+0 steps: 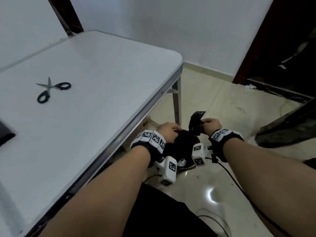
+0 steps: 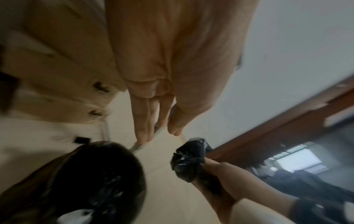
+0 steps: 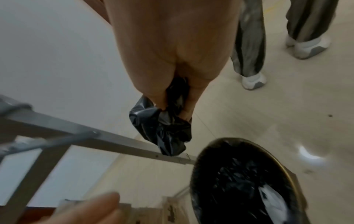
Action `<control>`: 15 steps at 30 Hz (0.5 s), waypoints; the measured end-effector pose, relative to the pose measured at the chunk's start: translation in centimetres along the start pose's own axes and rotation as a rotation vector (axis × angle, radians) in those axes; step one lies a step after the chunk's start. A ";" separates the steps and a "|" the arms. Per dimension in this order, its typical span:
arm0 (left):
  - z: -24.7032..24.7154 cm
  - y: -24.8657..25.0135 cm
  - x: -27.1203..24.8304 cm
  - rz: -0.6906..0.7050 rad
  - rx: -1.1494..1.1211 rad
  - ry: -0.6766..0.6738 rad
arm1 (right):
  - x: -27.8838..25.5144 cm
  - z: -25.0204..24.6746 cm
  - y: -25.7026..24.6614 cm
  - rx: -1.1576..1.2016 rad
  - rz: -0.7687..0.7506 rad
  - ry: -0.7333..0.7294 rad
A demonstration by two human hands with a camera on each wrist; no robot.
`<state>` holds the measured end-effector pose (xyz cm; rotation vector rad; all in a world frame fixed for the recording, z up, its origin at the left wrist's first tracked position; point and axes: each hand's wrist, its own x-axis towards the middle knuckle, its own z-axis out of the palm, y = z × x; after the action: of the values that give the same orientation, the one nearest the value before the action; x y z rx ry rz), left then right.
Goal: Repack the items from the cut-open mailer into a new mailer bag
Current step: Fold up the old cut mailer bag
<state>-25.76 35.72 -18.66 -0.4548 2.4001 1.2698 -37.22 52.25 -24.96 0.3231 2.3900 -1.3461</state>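
Observation:
My right hand [image 1: 211,124] grips a crumpled black plastic mailer [image 1: 196,122], holding it above a round bin [image 1: 179,147] lined with black plastic on the floor beside the table. The wad [image 3: 162,128] bulges out below the curled right fingers [image 3: 187,106]. My left hand [image 1: 168,132] is at the bin's far rim [image 2: 107,145], fingers [image 2: 147,121] straight and pointing down, thumb apart. I see nothing held in the left hand. White scraps lie inside the bin [image 3: 239,181].
Black-handled scissors [image 1: 51,89] lie open on the white folding table [image 1: 102,74]; a dark flat item [image 1: 5,132] sits at its left edge. The table leg [image 1: 177,100] stands just behind the bin. Another person's legs [image 3: 249,45] stand to the right. Cables trail on the floor.

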 end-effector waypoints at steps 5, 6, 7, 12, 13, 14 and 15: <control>1.9 -8.3 2.6 -0.242 -0.061 0.053 | 1.6 4.0 4.9 -0.153 0.049 -0.092; 2.0 -9.2 2.7 -0.273 -0.081 0.074 | 2.3 4.9 5.7 -0.189 0.051 -0.128; 2.0 -9.9 2.8 -0.306 -0.096 0.102 | 2.9 5.8 6.3 -0.228 0.050 -0.163; 1.6 -11.2 3.3 -0.382 -0.187 0.186 | 6.7 11.1 8.9 -0.414 0.035 -0.310; 1.4 -11.2 3.5 -0.383 -0.184 0.193 | 7.1 12.1 9.1 -0.462 0.035 -0.371; 1.2 -11.6 3.8 -0.381 -0.177 0.199 | 7.7 13.0 9.4 -0.501 0.030 -0.433; 1.2 -11.9 4.1 -0.386 -0.168 0.197 | 8.1 13.7 9.7 -0.551 0.037 -0.494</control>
<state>-23.73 29.89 -29.72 -1.0796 2.2142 1.2985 -37.99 45.64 -42.39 -0.1100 2.1882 -0.6051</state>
